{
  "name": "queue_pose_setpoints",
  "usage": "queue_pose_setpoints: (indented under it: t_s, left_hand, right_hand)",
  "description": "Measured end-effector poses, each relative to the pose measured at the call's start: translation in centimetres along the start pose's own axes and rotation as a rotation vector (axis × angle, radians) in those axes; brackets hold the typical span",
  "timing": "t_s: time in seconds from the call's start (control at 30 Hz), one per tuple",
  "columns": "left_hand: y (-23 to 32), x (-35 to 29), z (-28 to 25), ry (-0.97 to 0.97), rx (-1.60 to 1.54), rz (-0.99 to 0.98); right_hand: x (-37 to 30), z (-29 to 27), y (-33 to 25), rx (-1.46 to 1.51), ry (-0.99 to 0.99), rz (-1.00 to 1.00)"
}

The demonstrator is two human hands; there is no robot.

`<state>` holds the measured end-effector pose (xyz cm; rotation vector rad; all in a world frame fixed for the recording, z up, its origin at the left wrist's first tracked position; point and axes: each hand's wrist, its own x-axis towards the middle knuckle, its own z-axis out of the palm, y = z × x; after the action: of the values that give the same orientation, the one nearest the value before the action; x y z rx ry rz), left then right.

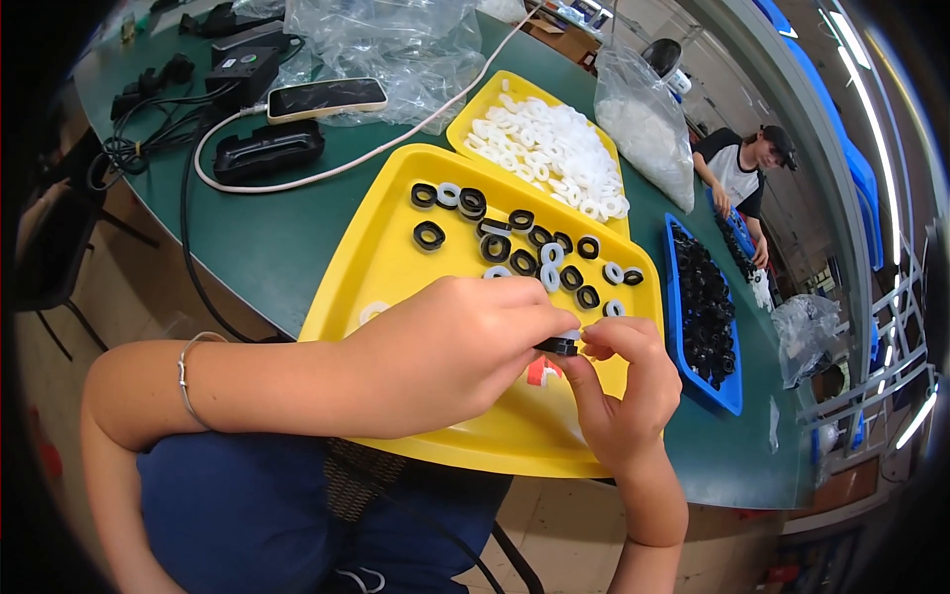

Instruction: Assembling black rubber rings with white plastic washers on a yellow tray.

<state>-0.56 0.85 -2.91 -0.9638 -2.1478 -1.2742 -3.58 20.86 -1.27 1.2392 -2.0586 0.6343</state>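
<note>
Over the near part of a yellow tray (368, 233), my two hands meet at a black ring (556, 346) with a whitish ring (571, 336) against its upper side. My left hand (465, 342) reaches across from the left, its fingers pinched on the black ring. From the right, my right hand (630, 391) closes thumb and forefinger on the ring's other edge; the fingertips partly hide it. Beyond my hands, several black rings (428, 235) and translucent white rings (551, 255) lie in the tray, some paired. A red and white piece (539, 372) shows beneath my fingers.
Behind stands another yellow tray with a heap of white rings (539, 144). To the right is a blue tray (733, 394) of black parts. A phone (327, 98), its cable, a black case (267, 150) and plastic bags (648, 129) lie farther back. A person (737, 168) works at far right.
</note>
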Motion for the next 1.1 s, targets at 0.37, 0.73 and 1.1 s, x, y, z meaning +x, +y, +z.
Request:
queue_pose_setpoints:
  t_s: [0.37, 0.73, 1.1]
  left_hand:
    - [0.0, -0.1, -0.2, -0.133, 0.201, 0.019]
    - [0.2, 0.5, 0.1, 0.025, -0.123, -0.112]
    - [-0.1, 0.5, -0.1, 0.018, -0.118, -0.054]
  right_hand:
    - [0.4, 0.2, -0.4, -0.146, -0.059, -0.103]
    - [0.2, -0.6, -0.6, 0.028, -0.03, 0.102]
    - [0.3, -0.5, -0.5, -0.017, -0.068, -0.005]
